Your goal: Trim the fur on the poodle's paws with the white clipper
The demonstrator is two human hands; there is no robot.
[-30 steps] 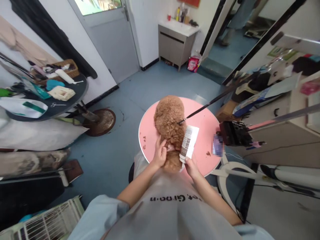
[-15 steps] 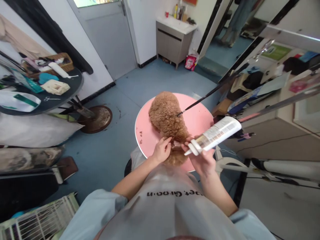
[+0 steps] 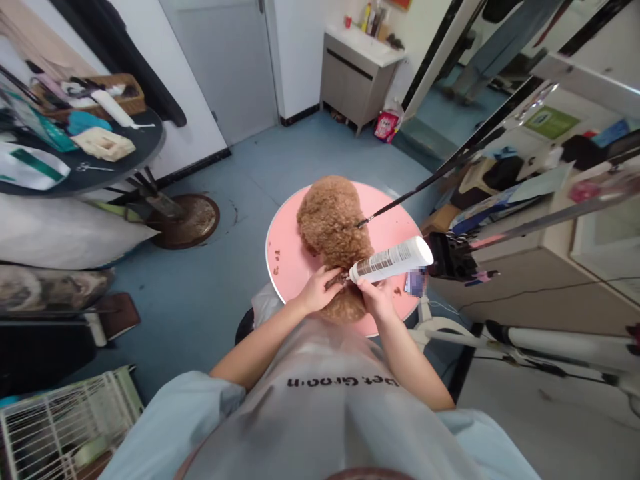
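Observation:
A brown curly-coated dog (image 3: 333, 217) is on the round pink table (image 3: 285, 267), its head end close to my body. My left hand (image 3: 319, 291) is closed on the dog's fur at what looks like its ear; the fingertips are partly buried. In my right hand (image 3: 379, 299) is a white squeeze bottle (image 3: 393, 259) with a printed label, tilted so its nozzle points down and left. The nozzle tip is at the fur beside my left fingers; exact contact is hard to see. A black leash (image 3: 400, 199) runs from the dog up to the right.
Small brown fur tufts (image 3: 277, 261) lie on the table's left side. A dark side table (image 3: 145, 150) at left bears scissors (image 3: 95, 167) and a wicker basket (image 3: 135, 100). A black tool holder (image 3: 445, 257) stands close on the right. A wire cage (image 3: 65, 420) is at lower left.
The bottle has swung left and down, bringing its nozzle to the dog's fur near my left fingers. My right hand has moved left with it. My left hand stays at the dog's head.

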